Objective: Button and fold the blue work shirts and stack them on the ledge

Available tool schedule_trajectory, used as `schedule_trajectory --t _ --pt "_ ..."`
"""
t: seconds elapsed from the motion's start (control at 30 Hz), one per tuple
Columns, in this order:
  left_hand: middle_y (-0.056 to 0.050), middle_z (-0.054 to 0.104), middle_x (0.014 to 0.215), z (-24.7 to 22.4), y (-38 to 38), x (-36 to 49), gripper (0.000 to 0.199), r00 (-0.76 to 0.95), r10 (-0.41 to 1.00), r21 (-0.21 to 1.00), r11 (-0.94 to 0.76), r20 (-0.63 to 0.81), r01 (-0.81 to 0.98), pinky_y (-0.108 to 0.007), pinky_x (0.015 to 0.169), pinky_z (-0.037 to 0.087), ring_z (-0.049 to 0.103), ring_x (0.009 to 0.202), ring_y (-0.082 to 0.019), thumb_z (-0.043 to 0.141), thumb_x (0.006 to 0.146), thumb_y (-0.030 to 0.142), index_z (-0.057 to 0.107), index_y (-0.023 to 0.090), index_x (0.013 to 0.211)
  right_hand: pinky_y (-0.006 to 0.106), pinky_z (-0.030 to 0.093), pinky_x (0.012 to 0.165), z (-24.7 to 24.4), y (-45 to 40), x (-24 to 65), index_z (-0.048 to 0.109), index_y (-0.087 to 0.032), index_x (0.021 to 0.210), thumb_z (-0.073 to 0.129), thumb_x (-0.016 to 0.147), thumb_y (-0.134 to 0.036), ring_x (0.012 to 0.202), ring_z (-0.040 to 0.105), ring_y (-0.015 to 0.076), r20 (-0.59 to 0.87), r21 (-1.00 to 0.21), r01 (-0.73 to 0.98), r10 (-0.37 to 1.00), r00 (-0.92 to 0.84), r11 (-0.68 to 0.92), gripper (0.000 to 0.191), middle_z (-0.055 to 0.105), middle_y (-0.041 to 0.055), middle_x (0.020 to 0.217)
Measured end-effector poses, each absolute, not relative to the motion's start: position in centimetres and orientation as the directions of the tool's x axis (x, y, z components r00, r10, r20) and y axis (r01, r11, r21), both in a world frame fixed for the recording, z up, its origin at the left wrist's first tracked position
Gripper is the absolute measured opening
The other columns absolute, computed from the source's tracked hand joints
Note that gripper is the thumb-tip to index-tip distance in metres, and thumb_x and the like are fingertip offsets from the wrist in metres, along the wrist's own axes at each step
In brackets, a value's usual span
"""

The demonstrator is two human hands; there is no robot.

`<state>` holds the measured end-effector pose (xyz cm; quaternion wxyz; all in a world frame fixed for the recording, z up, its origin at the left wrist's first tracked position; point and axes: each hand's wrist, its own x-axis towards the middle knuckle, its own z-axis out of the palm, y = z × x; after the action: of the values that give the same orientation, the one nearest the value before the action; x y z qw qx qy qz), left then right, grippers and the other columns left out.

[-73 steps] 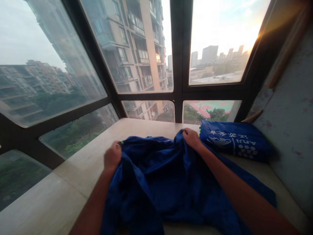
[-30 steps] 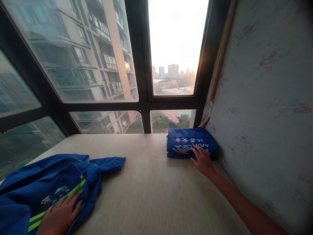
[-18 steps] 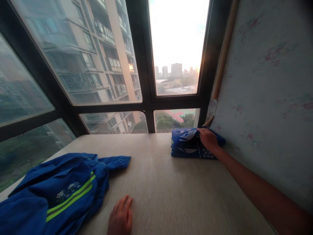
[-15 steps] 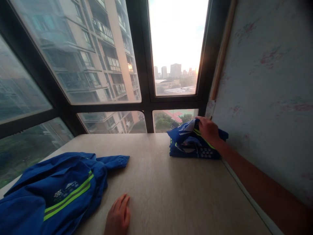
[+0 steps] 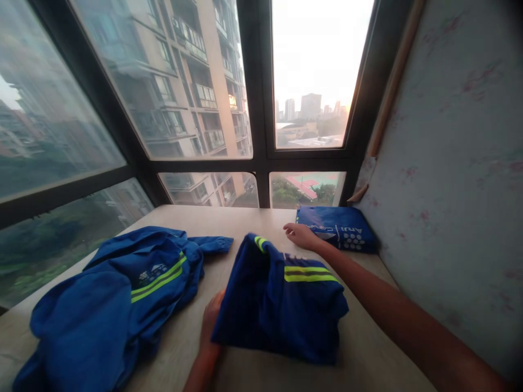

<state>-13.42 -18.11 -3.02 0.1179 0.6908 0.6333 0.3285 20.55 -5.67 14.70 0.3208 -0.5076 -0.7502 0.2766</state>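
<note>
A folded blue jacket [image 5: 294, 305] with yellow-green stripes lies in the middle, its left part bulging up and its folds loose. At its left edge is my left hand [image 5: 211, 314], its fingers hidden behind the cloth, so their grip does not show. Beyond this jacket, my right hand [image 5: 301, 236] reaches forward with fingers stretched out and nothing in them. It is just in front of the left side of a neatly folded blue garment [image 5: 355, 220] with white lettering and dots. A spread-out blue jacket [image 5: 102, 305] with similar stripes lies at the left.
All the garments rest on a pale wooden surface [image 5: 245, 218]. Dark window frames [image 5: 261, 163] stand along its far and left sides. A wall with flowered paper [image 5: 441, 163] borders it on the right.
The striped jacket that my right hand gripped on the folded garment is now nearer, in the middle. My right hand has let it go. My left hand is now against its edge.
</note>
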Motion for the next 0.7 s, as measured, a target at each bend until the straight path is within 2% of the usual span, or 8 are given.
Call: schedule_trajectory --t 0.1,0.2,0.33,0.43,0.5,0.57,0.63,0.7 --pt "-0.009 0.074 0.104 -3.3 -17.7 -14.0 0.032 -0.018 0.953 0.606 -0.178 0.303 0.776 -0.046 0.103 0.048 0.065 0.11 -0.027 0.044 0.08 0.024 0.073 0.021 0.093 0.034 0.052 0.083 11.3 -8.5 20.1 0.074 -0.019 0.1 0.066 0.079 -0.036 0.087 0.067 0.0218 0.184 -0.748 0.572 0.933 -0.31 0.337 0.028 0.074 0.0084 0.098" --pt "-0.009 0.074 0.107 -3.2 -17.6 -14.7 0.035 -0.099 0.95 0.69 -0.141 0.296 0.71 -0.045 0.099 0.051 0.067 0.106 -0.027 0.044 0.082 0.029 0.073 0.019 0.098 0.041 0.048 0.098 8.7 -12.4 22.2 0.072 -0.023 0.109 0.067 0.079 -0.037 0.106 0.064 0.0258 0.175 -0.718 0.574 0.9 -0.399 0.394 0.034 0.07 0.0099 0.116" --pt "-0.009 0.072 0.115 -2.6 -18.1 -15.4 0.042 -0.206 0.955 0.815 -0.058 0.214 0.577 -0.043 0.098 0.052 0.065 0.111 -0.027 0.041 0.089 0.041 0.07 0.018 0.11 0.052 0.033 0.113 5.8 -17.9 26.0 0.063 -0.03 0.129 0.077 0.07 -0.039 0.137 0.042 0.0327 0.097 -0.653 0.619 0.859 -0.503 0.436 0.061 0.051 0.0104 0.145" --pt "-0.01 0.07 0.121 -2.3 -18.2 -15.1 0.044 -0.094 0.968 0.786 -0.13 0.232 0.604 -0.042 0.099 0.051 0.064 0.115 -0.028 0.05 0.086 0.044 0.068 0.019 0.117 0.057 0.026 0.115 3.4 -21.0 27.1 0.055 -0.034 0.137 0.076 0.068 -0.027 0.143 0.031 0.0346 0.06 -0.605 0.634 0.822 -0.567 0.482 0.072 0.041 0.0084 0.153" --pt "-0.011 0.068 0.124 -2.4 -18.1 -14.6 0.044 0.026 0.964 0.693 -0.21 0.266 0.69 -0.046 0.1 0.05 0.062 0.116 -0.031 0.057 0.08 0.042 0.069 0.02 0.116 0.058 0.028 0.114 1.5 -21.9 26.7 0.056 -0.035 0.136 0.07 0.071 -0.019 0.141 0.035 0.0345 0.091 -0.551 0.667 0.831 -0.549 0.501 0.068 0.046 0.0079 0.15" --pt "-0.012 0.067 0.126 -2.6 -18.0 -14.1 0.043 0.089 0.954 0.601 -0.251 0.287 0.758 -0.05 0.1 0.049 0.061 0.117 -0.033 0.06 0.076 0.038 0.071 0.021 0.114 0.057 0.035 0.11 -0.3 -22.1 25.6 0.063 -0.032 0.127 0.062 0.079 -0.016 0.133 0.046 0.0333 0.156 -0.5 0.714 0.862 -0.482 0.49 0.051 0.058 0.0088 0.138" --pt "-0.012 0.067 0.125 -2.7 -18.0 -13.9 0.041 0.095 0.951 0.581 -0.256 0.293 0.773 -0.05 0.1 0.05 0.062 0.116 -0.033 0.059 0.076 0.035 0.071 0.021 0.113 0.052 0.043 0.102 -1.1 -21.6 24.2 0.07 -0.027 0.116 0.049 0.087 -0.013 0.119 0.058 0.0307 0.189 -0.492 0.739 0.885 -0.426 0.461 0.039 0.068 0.0105 0.12" --pt "-0.012 0.069 0.122 -2.8 -18.1 -13.9 0.04 0.086 0.95 0.613 -0.26 0.3 0.746 -0.047 0.099 0.051 0.064 0.114 -0.031 0.059 0.078 0.034 0.071 0.02 0.114 0.046 0.048 0.094 -0.3 -20.6 23.0 0.072 -0.025 0.108 0.043 0.088 -0.011 0.105 0.064 0.028 0.154 -0.568 0.703 0.894 -0.42 0.428 0.038 0.072 0.01 0.107"
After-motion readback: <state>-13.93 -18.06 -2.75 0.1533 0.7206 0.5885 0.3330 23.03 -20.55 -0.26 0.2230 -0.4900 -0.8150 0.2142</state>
